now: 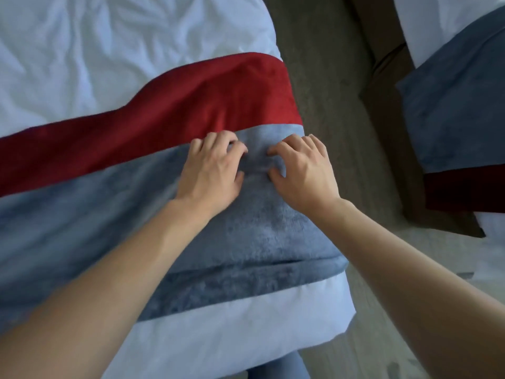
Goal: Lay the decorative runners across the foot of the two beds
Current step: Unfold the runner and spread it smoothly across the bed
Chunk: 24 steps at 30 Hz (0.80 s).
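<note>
A blue-grey plush runner [82, 220] lies across the foot of the near bed [82, 64], with a red runner [164, 105] beside it on the far side. My left hand [210, 170] and my right hand [303, 170] rest side by side on the blue-grey runner near the bed's right edge, fingers curled and pinching a small ridge of its fabric between them. On the second bed [437, 23] at the right lie another blue-grey runner [451, 119] and a dark red one [464, 190].
A strip of brown-grey carpet [328, 77] runs between the two beds. The near bed's white sheet shows below the runner at the foot edge [232, 324]. My blue-trousered leg [287, 370] stands against the bed's foot.
</note>
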### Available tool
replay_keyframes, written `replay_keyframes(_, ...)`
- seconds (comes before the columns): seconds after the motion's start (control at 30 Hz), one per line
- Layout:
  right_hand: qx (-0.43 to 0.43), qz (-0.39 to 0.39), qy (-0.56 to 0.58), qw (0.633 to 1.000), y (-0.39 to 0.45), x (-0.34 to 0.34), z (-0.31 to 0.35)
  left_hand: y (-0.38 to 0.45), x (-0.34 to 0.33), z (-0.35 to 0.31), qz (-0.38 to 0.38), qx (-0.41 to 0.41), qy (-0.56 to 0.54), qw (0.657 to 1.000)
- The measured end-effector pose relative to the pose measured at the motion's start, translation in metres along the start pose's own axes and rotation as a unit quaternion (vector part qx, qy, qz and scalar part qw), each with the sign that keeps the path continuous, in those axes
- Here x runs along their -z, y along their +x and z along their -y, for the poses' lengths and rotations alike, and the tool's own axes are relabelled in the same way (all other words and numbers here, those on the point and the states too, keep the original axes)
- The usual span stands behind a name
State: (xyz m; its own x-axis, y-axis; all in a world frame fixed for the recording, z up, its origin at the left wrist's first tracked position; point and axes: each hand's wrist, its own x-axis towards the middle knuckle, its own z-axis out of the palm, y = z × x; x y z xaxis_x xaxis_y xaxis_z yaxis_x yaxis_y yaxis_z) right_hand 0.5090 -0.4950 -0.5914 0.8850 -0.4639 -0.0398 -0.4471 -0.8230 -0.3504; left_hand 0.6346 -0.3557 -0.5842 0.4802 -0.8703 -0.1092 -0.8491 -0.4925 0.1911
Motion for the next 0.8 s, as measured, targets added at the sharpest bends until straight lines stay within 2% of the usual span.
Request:
replay_keyframes(0.17, 0.016, 0.007, -0.017, 1.0, -0.053, -0.003, 0.018, -0.07, -0.008, -0.013, 0.026, -0.006, -0.013, 1.0)
replay_keyframes(0.33, 0.024, -0.007, -0.034, 0.999, -0.119, -0.006, 0.04, -0.126, -0.016, -0.029, 0.02, -0.025, -0.024, 0.999)
replay_keyframes(0.43, 0.038, -0.02, -0.056, 0.998, -0.161, -0.01, 0.051, -0.157, -0.018, -0.036, 0.002, -0.037, -0.028, 0.999)
replay_keyframes(0.53, 0.062, -0.031, -0.079, 0.994, -0.2, -0.019, 0.058, -0.189, -0.029, -0.045, -0.047, -0.062, 0.008, 0.997)
replay_keyframes(0.67, 0.067, 0.02, -0.1, 0.992, -0.218, -0.027, 0.058, -0.213, -0.044, -0.047, -0.028, -0.083, 0.022, 0.996)
replay_keyframes(0.8, 0.064, -0.029, -0.14, 0.988, -0.202, -0.027, 0.053, -0.208, -0.048, -0.049, -0.057, -0.056, 0.034, 0.996)
